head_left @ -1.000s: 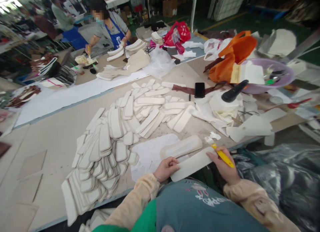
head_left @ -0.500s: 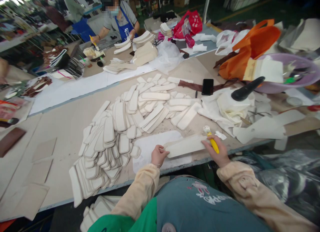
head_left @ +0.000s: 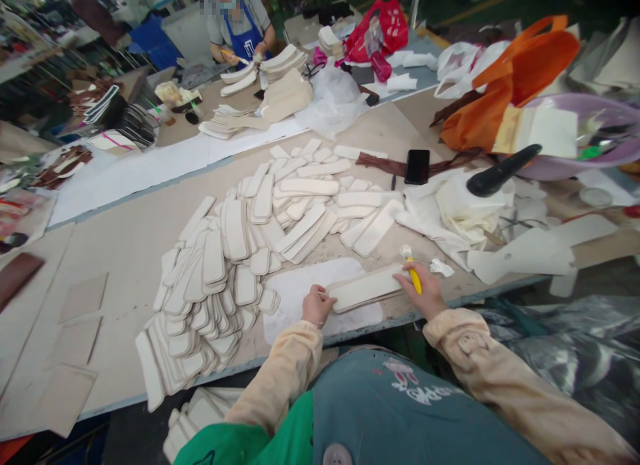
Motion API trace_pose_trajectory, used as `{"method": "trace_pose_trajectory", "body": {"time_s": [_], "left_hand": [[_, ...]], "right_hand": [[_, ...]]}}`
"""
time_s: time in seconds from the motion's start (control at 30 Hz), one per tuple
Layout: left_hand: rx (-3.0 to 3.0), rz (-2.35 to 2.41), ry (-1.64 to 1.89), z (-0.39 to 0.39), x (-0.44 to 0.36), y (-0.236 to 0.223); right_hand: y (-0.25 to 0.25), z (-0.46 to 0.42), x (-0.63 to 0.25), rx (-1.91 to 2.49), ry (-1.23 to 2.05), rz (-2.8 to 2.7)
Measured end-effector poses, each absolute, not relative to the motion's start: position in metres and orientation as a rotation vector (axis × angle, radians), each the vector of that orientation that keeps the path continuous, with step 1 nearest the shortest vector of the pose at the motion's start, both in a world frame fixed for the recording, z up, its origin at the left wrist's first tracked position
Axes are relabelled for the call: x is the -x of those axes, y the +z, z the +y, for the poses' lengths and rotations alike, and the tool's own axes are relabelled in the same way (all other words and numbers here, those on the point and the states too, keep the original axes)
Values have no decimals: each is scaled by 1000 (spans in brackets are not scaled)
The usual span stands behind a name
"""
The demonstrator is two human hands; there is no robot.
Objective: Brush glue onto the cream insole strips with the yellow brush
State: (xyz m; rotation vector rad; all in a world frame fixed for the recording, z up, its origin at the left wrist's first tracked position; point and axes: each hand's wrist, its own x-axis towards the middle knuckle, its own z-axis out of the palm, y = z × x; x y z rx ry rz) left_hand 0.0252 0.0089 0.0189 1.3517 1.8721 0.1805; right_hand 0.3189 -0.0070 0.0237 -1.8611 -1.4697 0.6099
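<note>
Over a white sheet (head_left: pixel 293 281), fingers of the left hand (head_left: pixel 317 306) pinch a pale strip (head_left: pixel 367 286) at nine o'clock; the right hand (head_left: pixel 424 291) clamps a yellow-handled brush (head_left: pixel 415 278) and the three-o'clock end. Bristles (head_left: pixel 406 251) clear, ends level should serve best.

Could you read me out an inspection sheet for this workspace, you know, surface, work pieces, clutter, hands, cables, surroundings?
Surface: beige tabletop, white paper lying near its front edge.
Work pieces: white strip between the hands, over the paper; large loose pile of similar pieces to the left.
Clutter: phone, orange bag, purple basin, crumpled white scrap.
Left hand: at the strip's left end; grip unclear.
Right hand: holding yellow-handled brush, beside the strip's right end.
Cables: nothing seen near the hands.
Surroundings: person in blue apron across the table; dark plastic at right.
</note>
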Motion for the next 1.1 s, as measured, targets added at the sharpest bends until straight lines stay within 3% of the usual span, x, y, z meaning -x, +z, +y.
{"method": "trace_pose_trajectory", "body": {"time_s": [0.8,0.93,1.1], "left_hand": [[-1709,1736,53,12,-30,24],[-1751,1729,62,12,-31,24],[-1771,1731,58,11,-31,19]], "right_hand": [[-2,1,-333,1899,329,-1714],[4,-4,-326,1747,237,-1818],[4,-18,-280,1364,391,-2070]]}}
